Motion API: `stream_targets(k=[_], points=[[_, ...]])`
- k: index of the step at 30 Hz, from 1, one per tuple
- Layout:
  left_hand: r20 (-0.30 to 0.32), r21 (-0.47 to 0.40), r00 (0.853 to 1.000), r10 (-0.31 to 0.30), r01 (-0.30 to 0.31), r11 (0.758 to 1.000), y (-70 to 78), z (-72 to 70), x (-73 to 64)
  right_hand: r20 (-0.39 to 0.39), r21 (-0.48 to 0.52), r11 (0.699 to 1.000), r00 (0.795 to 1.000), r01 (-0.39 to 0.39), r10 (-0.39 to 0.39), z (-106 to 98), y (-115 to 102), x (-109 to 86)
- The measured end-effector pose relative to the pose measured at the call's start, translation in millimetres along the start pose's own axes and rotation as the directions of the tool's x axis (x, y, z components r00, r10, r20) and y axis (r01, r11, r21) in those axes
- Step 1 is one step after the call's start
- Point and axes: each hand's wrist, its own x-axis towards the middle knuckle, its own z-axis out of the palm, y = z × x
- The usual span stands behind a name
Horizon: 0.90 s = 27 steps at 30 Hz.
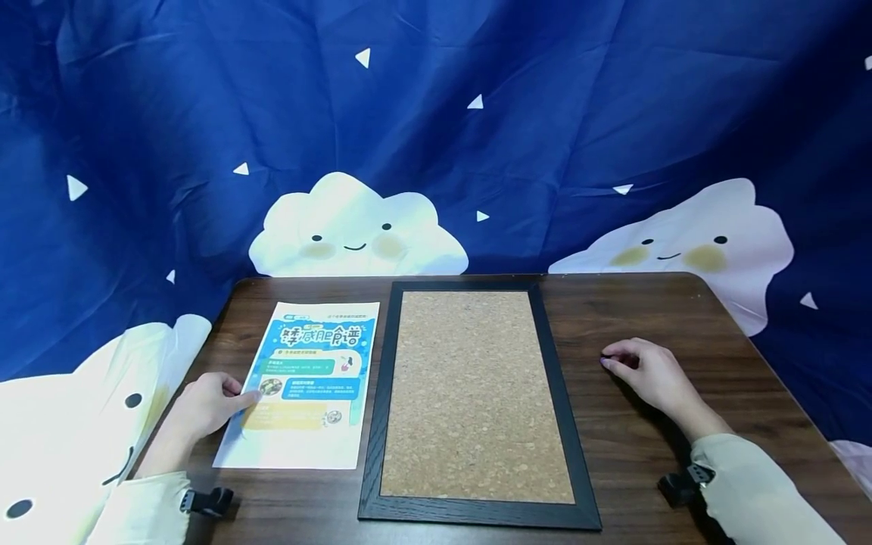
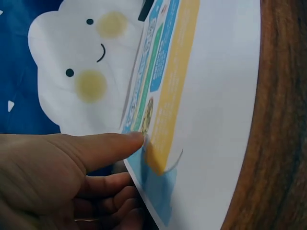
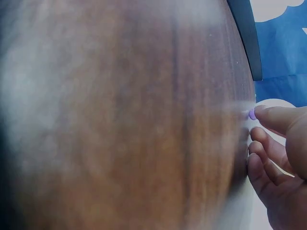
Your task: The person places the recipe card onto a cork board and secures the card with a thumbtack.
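A printed paper poster (image 1: 306,446) with blue, green and yellow panels lies on the table's left side. My left hand (image 1: 207,409) pinches its left edge; the thumb (image 2: 110,148) is on top and the other fingers are curled below the edge. To the right of the paper lies a cork board (image 1: 477,393) in a black frame. Beyond the board's right side, my right hand (image 1: 650,375) is low over the table. Between its thumb and fingertips it pinches a small purple push pin (image 3: 252,114), mostly covered by the fingers.
The dark wooden table (image 1: 654,310) has rounded far corners. Behind it hangs a blue cloth (image 1: 422,113) with white clouds and triangles, which also comes down along the left side. Each sleeve carries a small black wrist camera (image 1: 207,501).
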Motion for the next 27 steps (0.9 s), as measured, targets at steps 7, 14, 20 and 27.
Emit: stream_targets(k=[7, 14, 20, 27], points=[[-0.039, -0.031, 0.999, 0.005, -0.007, 0.999, -4.4, 6.0, 0.7, -0.03, 0.017, 1.0, 0.999, 0.015, -0.014, 3, 2, 1.7], [-0.063, -0.087, 0.997, 0.045, -0.051, 0.995, -8.2, 5.1, 2.7, -0.039, 0.007, 1.0, 0.999, -0.001, 0.002, 5, 4, 1.1], [-0.053, -0.164, 0.997, 0.05, -0.058, 0.985, -10.9, 5.8, 6.2, -0.029, -0.001, 1.0, 0.999, -0.027, 0.026, 5, 5, -0.2], [-0.05, -0.24, 0.998, 0.048, -0.059, 0.969, -17.9, 9.1, 5.0, -0.029, 0.02, 1.0, 0.999, -0.024, 0.024, 4, 5, 1.2]])
